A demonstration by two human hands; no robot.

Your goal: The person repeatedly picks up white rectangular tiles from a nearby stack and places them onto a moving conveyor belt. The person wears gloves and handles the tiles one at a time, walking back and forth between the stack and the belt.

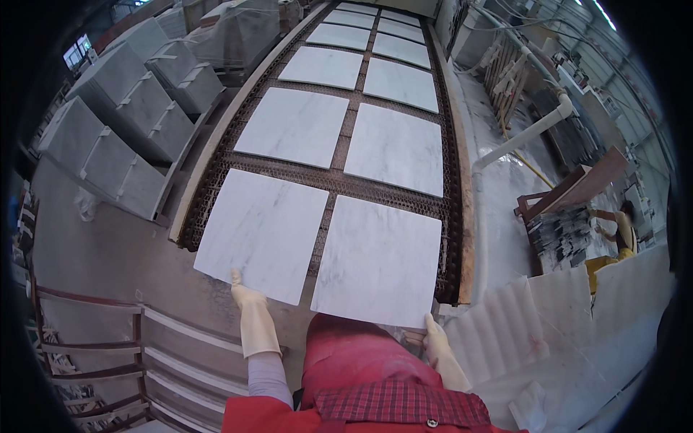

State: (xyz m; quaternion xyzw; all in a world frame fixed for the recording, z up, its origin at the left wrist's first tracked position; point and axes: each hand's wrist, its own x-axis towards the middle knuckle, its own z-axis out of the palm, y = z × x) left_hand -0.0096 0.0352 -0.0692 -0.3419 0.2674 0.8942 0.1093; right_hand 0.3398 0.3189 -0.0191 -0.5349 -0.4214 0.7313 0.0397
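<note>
Two square white marble tiles with grey veins lie side by side at the near end of a conveyor, their front edges past its end. My left hand point(250, 303), in a cream rubber glove, grips the front edge of the left tile point(261, 229). Its thumb is on top and its fingers are hidden beneath. My right hand point(442, 350), gloved alike, holds the front right corner of the right tile point(379, 260), thumb at the edge and fingertips partly visible under it. A narrow gap separates the two tiles.
More marble tiles point(397, 148) lie in two rows along the mesh conveyor point(278, 170). Slab stacks point(119, 108) lean at the left; a metal rack point(188, 328) stands at lower left. White foam sheets point(498, 325) are at right, near a pipe point(530, 133). Another person point(622, 229) works at far right.
</note>
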